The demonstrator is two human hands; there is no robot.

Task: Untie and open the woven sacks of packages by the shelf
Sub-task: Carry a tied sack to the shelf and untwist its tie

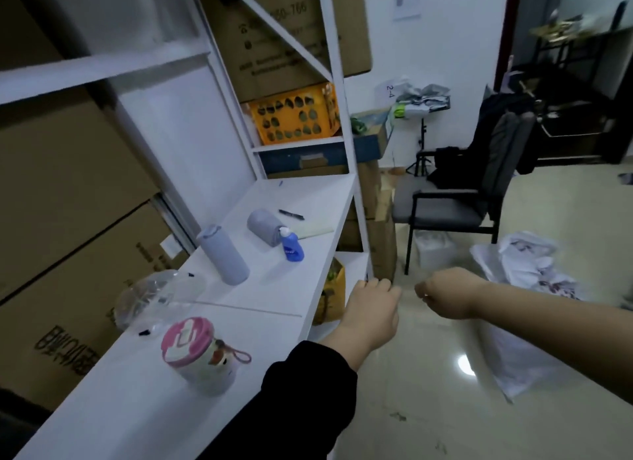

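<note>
A white woven sack (513, 360) lies on the shiny floor at the right, partly hidden under my right forearm. Crumpled white material with dark print (529, 266) bulges at its far end; I cannot tell whether that is the sack's mouth or packages. My left hand (371, 309) hovers beside the front edge of the white shelf (318, 254), fingers curled into a loose fist with nothing visible in it. My right hand (445, 297) is a short gap to its right, above the floor and left of the sack, also curled, with no string or sack seen in its grip.
On the shelf stand a pink-lidded cup (198, 353), a grey bottle (224, 256), a blue bottle (291, 245), a grey roll, a pen and a clear plastic bag. Cardboard boxes fill the left. A dark chair (455, 202) stands behind the hands.
</note>
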